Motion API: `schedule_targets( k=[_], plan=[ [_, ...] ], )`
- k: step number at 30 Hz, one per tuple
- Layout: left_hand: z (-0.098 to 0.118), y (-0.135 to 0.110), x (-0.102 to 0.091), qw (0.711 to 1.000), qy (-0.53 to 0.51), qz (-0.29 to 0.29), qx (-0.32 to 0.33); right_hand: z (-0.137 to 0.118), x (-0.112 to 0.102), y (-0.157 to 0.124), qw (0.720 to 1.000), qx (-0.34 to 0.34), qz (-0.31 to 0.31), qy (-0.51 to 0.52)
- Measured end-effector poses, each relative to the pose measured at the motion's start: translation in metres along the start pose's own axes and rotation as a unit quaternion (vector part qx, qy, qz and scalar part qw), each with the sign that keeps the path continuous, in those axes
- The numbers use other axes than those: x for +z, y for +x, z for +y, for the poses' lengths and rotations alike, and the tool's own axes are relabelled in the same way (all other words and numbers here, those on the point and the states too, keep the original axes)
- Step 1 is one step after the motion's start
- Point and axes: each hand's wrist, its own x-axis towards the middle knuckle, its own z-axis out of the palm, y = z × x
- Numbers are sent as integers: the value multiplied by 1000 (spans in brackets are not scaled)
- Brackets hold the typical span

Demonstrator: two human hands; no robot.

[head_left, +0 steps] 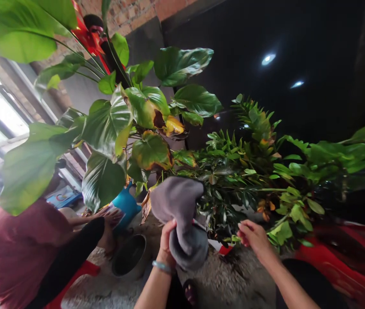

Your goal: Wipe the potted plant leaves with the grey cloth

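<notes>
My left hand (167,244), with a pale bangle at the wrist, is closed on a soft grey fabric piece (179,195). The fabric looks like plush or fleece and folds over on itself, its upper part flopping to the right and a rounded part hanging below. What kind of article it is I cannot tell. To the right, apart from the fabric, my right hand (255,239) is raised with thumb and fingers pinched together. Anything between those fingertips is too small to make out. Low green leaves (282,231) are close beside that hand.
Large-leaved potted plants (150,150) fill the space ahead. A person in a dark pink top (24,253) sits at the left, near a blue container (127,208) and a metal basin (131,257) on the rough floor. Something red (339,257) stands at the right.
</notes>
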Motion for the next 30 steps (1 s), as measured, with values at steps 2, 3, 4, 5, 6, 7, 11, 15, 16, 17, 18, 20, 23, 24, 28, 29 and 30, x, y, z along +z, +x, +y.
schedule_targets(
  k=[2, 3, 4, 5, 6, 7, 11, 15, 16, 17, 18, 20, 23, 24, 28, 29, 30],
  plan=[
    [11, 15, 24, 999, -21, 8, 39, 4, -2, 3, 996, -49, 17, -75],
    [10, 20, 29, 999, -19, 17, 33, 6, -4, 4, 992, -65, 27, -102],
    [3, 21, 30, 1000, -5, 28, 9, 8, -6, 6, 990, -72, 36, -117],
    [-8, 20, 25, 999, 16, 40, -26, 8, -8, 7, 989, -70, 46, -121],
    [-21, 15, 16, 996, 36, 55, -67, 9, -10, 8, 990, -61, 55, -113],
    [-35, 7, 4, 990, 57, 68, -112, 9, -12, 9, 992, -48, 62, -98],
    [-57, -28, -31, 975, 70, 92, -192, 6, -15, 11, 997, 7, 69, -41],
    [-17, -20, 0, 998, 33, 29, -41, 4, -12, 8, 996, 39, 69, -33],
    [-6, -11, 14, 1000, 16, 11, 0, 4, -10, 8, 996, 46, 69, -31],
    [1, -3, 26, 1000, 1, -3, 27, 3, -9, 7, 996, 52, 70, -30],
    [5, 5, 36, 999, -9, -7, 37, 3, -8, 6, 995, 57, 70, -28],
    [-1, 13, 43, 1000, -21, 7, 12, 2, -7, 5, 995, 62, 73, -25],
    [-33, 4, 19, 993, -14, 46, -106, 1, -8, 3, 996, 57, 72, -20],
    [-45, -3, 5, 987, -1, 51, -150, 1, -8, 3, 996, 56, 69, -18],
    [-63, -20, -29, 981, 43, 24, -190, 1, -11, 2, 996, 64, 52, -20],
    [-58, -18, -25, 984, 53, -1, -172, 1, -12, 3, 996, 68, 49, -20],
    [-51, -14, -16, 987, 56, -22, -147, 1, -12, 3, 996, 71, 47, -19]
  ],
)
